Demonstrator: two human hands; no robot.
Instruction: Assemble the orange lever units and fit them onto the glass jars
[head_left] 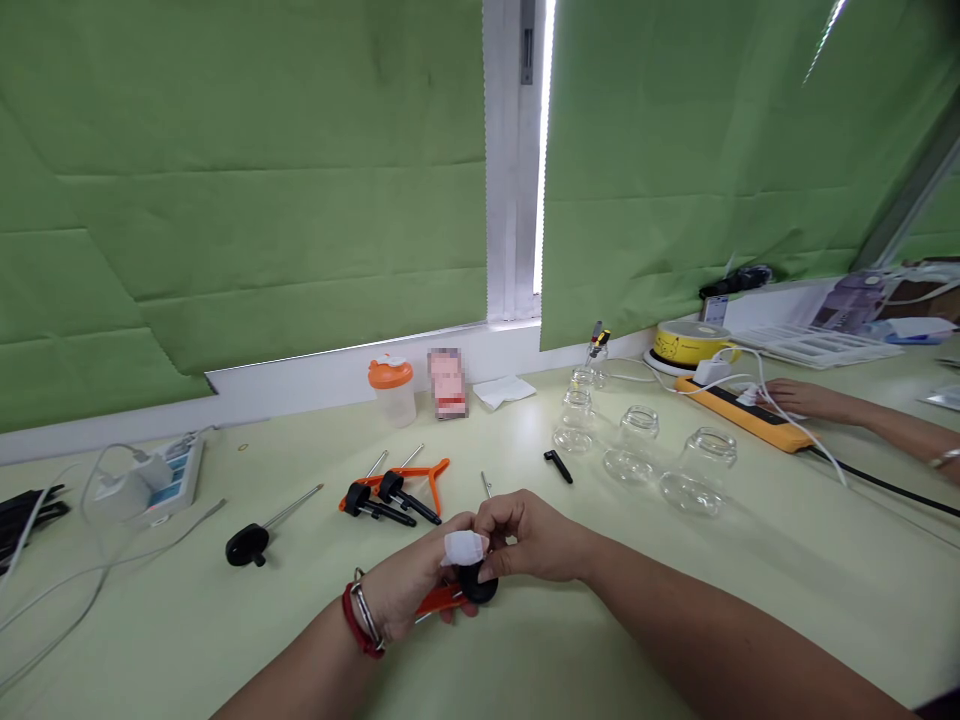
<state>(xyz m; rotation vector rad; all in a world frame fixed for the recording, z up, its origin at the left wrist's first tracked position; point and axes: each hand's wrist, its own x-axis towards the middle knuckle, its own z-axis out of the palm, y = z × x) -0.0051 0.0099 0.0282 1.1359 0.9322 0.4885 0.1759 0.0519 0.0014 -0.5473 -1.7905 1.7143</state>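
Note:
My left hand (pixel 433 572), with a white wrap on its thumb, is closed around an orange piece and a black round cap (pixel 480 584) with a thin metal rod. The fingers of my right hand (pixel 529 535) are bent onto the same cap from the right; whether they pinch a smaller part is hidden. Just beyond my hands lie two black caps with dark handles (pixel 391 488) and metal rods, along with an orange Y-shaped piece (pixel 436 478). Further left rests another black cap (pixel 247 545) on a long rod. A small black crank-like piece (pixel 558 466) lies to the right.
Several clear glass jars (pixel 697 470) stand on the right of the table. Behind them are a yellow round container (pixel 684 343) and an orange power strip (pixel 742 410), touched by another person's hand (pixel 799 398). An orange-lidded cup (pixel 393 390) stands at the back; cables (pixel 97 570) trail at left.

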